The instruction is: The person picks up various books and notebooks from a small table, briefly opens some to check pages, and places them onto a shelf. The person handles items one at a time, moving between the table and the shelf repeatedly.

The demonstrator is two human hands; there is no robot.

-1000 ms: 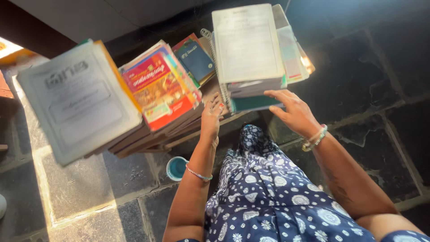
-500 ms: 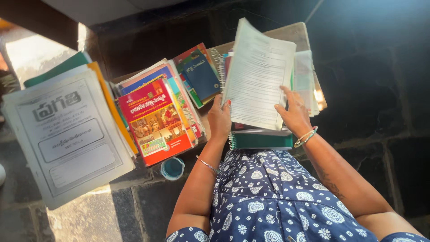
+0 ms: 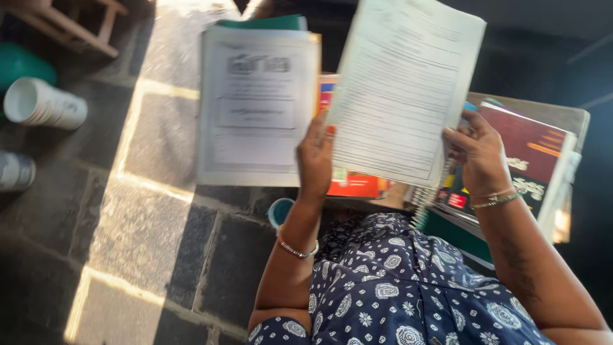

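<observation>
Lifted since the earlier frame: white printed paper booklet (image 3: pixel 405 89) now up off the stack, tilted, held above the lap. Left hand (image 3: pixel 315 160) grips its near-left edge, right hand (image 3: pixel 477 150) its near-right edge, fingers closed on it. Booklet is thin, text-covered, blurred. Below right, maroon-covered book (image 3: pixel 527 150) tops the stack on the wooden bench (image 3: pixel 555 115). Left: white-covered pile (image 3: pixel 255 105), dark stone-tile floor (image 3: pixel 153 211), white paper cups (image 3: pixel 43 105).

Both hands, left (image 3: pixel 315 160), right (image 3: pixel 477 153), gripping white booklet (image 3: pixel 405 89), seemingly above book stacks (image 3: pixel 530 153)
</observation>
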